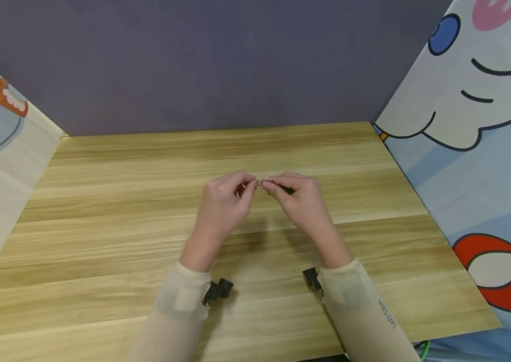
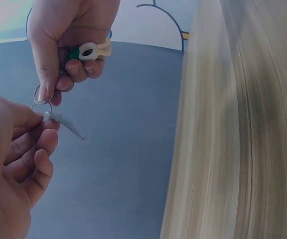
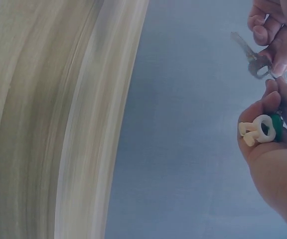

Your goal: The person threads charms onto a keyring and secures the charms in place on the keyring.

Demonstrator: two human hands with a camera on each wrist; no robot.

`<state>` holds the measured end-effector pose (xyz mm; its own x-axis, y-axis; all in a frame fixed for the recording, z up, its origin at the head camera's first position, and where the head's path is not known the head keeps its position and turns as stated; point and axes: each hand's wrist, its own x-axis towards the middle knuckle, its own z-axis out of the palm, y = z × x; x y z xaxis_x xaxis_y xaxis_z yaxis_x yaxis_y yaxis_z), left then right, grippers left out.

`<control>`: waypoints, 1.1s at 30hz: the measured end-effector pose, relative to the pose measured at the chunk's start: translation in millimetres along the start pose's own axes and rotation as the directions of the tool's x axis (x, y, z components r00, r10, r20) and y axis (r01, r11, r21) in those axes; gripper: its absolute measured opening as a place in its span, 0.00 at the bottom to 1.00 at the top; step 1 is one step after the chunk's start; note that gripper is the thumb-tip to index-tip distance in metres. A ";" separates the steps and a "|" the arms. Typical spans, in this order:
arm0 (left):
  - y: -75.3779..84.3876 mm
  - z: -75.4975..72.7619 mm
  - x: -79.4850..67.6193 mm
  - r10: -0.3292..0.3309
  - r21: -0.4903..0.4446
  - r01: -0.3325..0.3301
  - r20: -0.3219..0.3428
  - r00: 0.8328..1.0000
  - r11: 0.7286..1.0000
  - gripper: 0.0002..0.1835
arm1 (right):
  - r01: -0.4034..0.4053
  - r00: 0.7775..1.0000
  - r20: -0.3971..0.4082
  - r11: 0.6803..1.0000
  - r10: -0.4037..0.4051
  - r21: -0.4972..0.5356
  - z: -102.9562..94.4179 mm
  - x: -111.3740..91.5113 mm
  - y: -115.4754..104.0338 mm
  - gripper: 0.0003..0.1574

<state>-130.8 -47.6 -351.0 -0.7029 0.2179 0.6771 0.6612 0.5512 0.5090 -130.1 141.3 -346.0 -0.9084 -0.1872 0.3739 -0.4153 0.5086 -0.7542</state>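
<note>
Both hands meet fingertip to fingertip above the wooden table (image 1: 115, 241). My left hand (image 1: 224, 203) pinches a small metal ring (image 2: 51, 106), with a key (image 3: 256, 63) hanging beside the fingers. Opposite it, my right hand (image 1: 299, 201) pinches another thin ring (image 2: 35, 92) between thumb and finger. A small toy figure (image 3: 264, 129) in green, white and cream lies against that hand's curled fingers. In the left wrist view the two rings touch or overlap; whether they are linked I cannot tell.
A dark grey-blue panel (image 1: 219, 65) stands behind the table. Cartoon-printed sheets flank it, a pale one (image 1: 6, 166) on the left and a blue and white one (image 1: 477, 186) on the right. Black camera mounts (image 1: 219, 290) sit at the wrists.
</note>
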 end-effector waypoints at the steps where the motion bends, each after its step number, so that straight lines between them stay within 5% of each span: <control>1: -0.3 -0.4 0.2 -0.008 -0.014 0.008 -0.003 1.000 1.000 0.06 | -0.002 1.000 0.001 1.000 0.002 -0.002 -0.2 -0.1 0.0 0.12; 8: -0.9 -2.6 0.8 -0.065 -0.102 0.064 -0.005 0.998 0.993 0.05 | -0.018 1.000 0.013 1.000 0.018 0.001 -1.5 0.1 -0.5 0.11; 15: -1.9 -3.0 0.7 -0.003 -0.097 -0.001 -0.037 0.999 0.995 0.05 | -0.123 0.989 0.084 0.991 0.119 0.043 -6.1 1.1 -3.6 0.13; 23: -3.5 -2.3 -0.8 0.083 -0.140 -0.091 -0.064 0.995 0.986 0.03 | -0.300 0.930 0.279 0.933 0.240 0.200 -16.8 2.3 -2.8 0.14; 26: -3.4 -1.9 0.1 0.006 -0.274 0.005 0.038 0.999 0.962 0.03 | -0.325 0.918 0.311 0.916 0.246 0.234 -20.4 2.0 -4.6 0.16; 28: -3.0 -2.1 0.9 -0.074 -0.366 0.127 0.155 0.985 0.922 0.04 | -0.334 0.915 0.318 0.910 0.249 0.246 -21.9 1.9 -5.5 0.16; 33: -3.1 -4.5 2.5 -0.219 -0.464 0.397 0.391 0.894 0.791 0.05 | -0.333 0.903 0.348 0.923 0.254 0.193 -26.5 2.5 -6.4 0.13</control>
<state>-133.4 -52.4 -348.6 -0.8759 0.3885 0.2861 0.3660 0.1487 0.9187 -128.3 159.8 -325.9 -0.9423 -0.3321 -0.0412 -0.0899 0.3700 -0.9247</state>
